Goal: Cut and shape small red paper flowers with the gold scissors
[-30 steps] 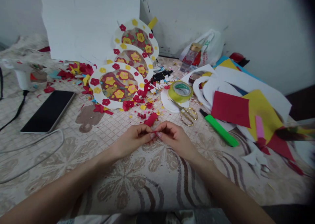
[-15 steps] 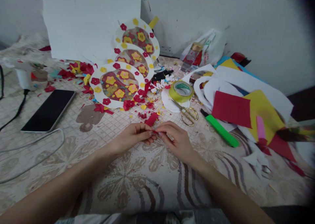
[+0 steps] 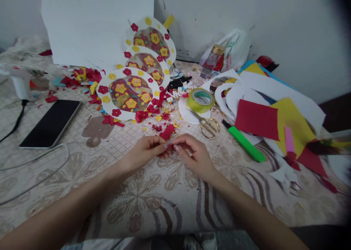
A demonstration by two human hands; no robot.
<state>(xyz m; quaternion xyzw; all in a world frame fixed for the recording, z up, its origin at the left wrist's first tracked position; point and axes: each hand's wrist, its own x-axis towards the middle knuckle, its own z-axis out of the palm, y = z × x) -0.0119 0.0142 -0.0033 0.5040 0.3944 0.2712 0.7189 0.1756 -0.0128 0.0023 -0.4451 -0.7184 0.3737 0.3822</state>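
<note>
The left hand (image 3: 146, 151) and right hand (image 3: 196, 155), fingertips nearly closed, pinch a small red piece (image 3: 171, 146). Fine fingertip work appears underway; the next move calls for light pressure.

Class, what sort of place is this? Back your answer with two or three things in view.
Probably a home craft table: gold scissors lie by a roll of tape, paper scraps are strewn about, and three flower-dotted rings overlap.
</note>
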